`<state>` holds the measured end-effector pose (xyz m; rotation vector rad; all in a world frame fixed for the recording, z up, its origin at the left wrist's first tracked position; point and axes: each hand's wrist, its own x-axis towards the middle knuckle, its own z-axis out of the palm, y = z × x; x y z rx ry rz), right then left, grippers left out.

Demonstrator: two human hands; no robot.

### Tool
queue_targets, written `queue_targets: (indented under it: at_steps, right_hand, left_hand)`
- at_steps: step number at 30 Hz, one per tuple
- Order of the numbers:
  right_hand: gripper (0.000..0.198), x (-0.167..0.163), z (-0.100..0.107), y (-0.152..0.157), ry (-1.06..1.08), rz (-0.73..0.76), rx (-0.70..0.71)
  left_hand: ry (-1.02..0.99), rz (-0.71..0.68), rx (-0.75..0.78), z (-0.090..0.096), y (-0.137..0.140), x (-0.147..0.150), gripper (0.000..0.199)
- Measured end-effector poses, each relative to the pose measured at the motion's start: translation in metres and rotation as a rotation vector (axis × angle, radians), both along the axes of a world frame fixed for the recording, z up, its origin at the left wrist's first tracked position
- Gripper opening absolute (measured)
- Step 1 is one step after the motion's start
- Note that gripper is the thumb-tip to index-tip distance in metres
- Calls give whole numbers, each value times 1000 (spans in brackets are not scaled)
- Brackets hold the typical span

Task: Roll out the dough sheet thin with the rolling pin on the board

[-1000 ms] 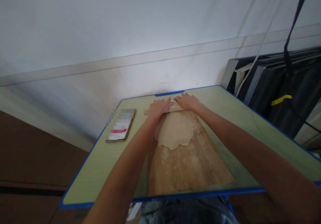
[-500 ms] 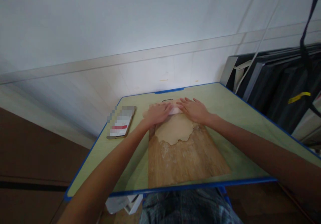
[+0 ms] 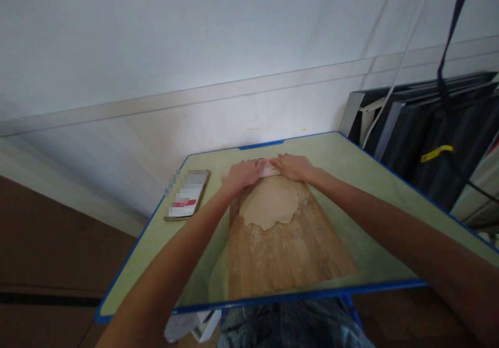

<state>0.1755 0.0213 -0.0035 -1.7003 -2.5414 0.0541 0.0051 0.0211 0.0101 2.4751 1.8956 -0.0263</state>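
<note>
The left hand [image 3: 245, 173] and right hand [image 3: 295, 166] lie over the rolling pin [image 3: 270, 170], mid-frame; whether either grip closes round it, I cannot tell. Just below, flat dough [image 3: 270, 203] lies on a wooden board [image 3: 288, 259], a phone [image 3: 190, 195] at left on the table [image 3: 335, 153]

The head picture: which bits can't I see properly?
All in the head view:
Rolling pin: right end hidden by the right hand.
Dough: far edge hidden by the rolling pin and left hand.
Phone: screen words blurred into blocks.
White boxlike thing: top hidden by the table.
Right forearm: cut off by the right edge.
</note>
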Motion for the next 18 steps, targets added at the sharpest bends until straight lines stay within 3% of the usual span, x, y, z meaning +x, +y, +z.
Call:
queue_targets:
  at_steps: [4,8,13,18]
  right_hand:
    - [57,11,-13,-42,50,112,153]
    - [59,16,-23,-64,24,155,268]
    - [54,3,-13,-32,2,29,196]
    - [51,-11,-1,23,8,-99,78]
  left_hand:
    - [28,-179,48,0,-44,-8,59]
    - [103,-177,135,-5,-66,-12,64]
    - [73,-187,142,-8,-32,-9,54]
    - [12,101,47,1,21,0,59]
